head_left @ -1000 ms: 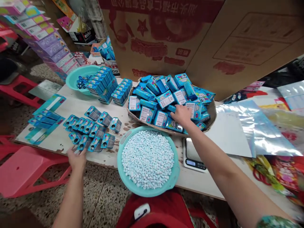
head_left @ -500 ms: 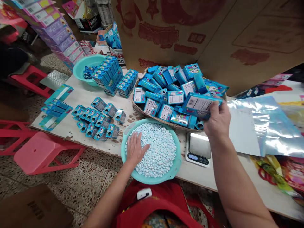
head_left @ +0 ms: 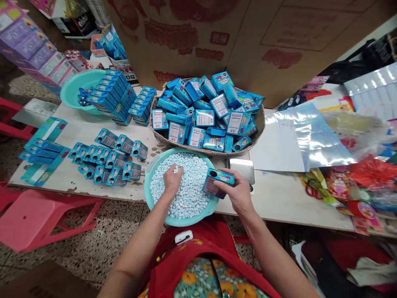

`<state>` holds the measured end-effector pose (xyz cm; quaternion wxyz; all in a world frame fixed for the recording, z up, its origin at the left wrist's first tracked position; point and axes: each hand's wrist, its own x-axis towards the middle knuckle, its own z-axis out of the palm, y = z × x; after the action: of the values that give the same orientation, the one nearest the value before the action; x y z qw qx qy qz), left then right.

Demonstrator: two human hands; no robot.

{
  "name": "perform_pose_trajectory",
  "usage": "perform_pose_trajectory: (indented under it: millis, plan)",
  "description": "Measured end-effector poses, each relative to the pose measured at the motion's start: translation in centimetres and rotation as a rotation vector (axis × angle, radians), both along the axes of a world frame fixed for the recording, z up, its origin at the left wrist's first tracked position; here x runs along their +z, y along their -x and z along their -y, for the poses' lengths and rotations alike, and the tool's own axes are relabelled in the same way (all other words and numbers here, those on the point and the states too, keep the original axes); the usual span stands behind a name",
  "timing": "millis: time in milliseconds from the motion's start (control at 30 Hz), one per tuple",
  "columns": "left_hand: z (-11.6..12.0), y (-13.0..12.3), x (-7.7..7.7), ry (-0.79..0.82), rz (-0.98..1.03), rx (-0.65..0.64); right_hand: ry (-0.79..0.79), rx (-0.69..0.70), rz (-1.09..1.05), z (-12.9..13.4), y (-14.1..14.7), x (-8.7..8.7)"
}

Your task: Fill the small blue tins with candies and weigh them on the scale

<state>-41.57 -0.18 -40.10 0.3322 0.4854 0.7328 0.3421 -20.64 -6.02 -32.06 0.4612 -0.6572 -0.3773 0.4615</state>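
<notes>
A turquoise basin [head_left: 149, 191] full of small pale blue and white candies [head_left: 190, 203] stands at the table's front edge. Over the candies, my left hand [head_left: 172, 181] is closed, with a few white pieces showing between its fingers. At the basin's right rim my right hand [head_left: 240, 191] grips a small blue candy box [head_left: 214, 188], tilted, with a dark round hole in its top end. Behind the basin, a cardboard tray [head_left: 198, 150] is heaped with similar blue boxes [head_left: 204, 118]. A digital scale [head_left: 243, 167] lies partly hidden behind my right hand.
On the left stand loose upright boxes [head_left: 107, 155], stacked boxes [head_left: 110, 93] and a second turquoise basin [head_left: 70, 89]. A large carton [head_left: 198, 49] rises behind the tray. Plastic sheets [head_left: 310, 132] and bagged goods [head_left: 369, 178] lie right. A red stool [head_left: 27, 215] stands lower left.
My right hand has brought a blue box from the heaped tray down to the basin. My left hand has gone from spread flat on the candies to closed around some. The view has shifted right.
</notes>
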Motion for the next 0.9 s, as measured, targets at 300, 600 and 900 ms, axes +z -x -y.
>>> perform_pose_trajectory:
  millis: [300,600,900]
  plan:
    - [1.3,-1.2,9.7,0.038,1.024,0.13,-0.306,0.374,0.62,0.0,3.9,1.6]
    - [1.6,-1.4,12.3,-0.173,1.059,0.122,-0.406,0.514,0.722,-0.1,6.9,2.6]
    - [0.5,-1.5,12.5,-0.201,1.007,0.116,-0.411,0.432,0.67,-1.0,7.1,3.0]
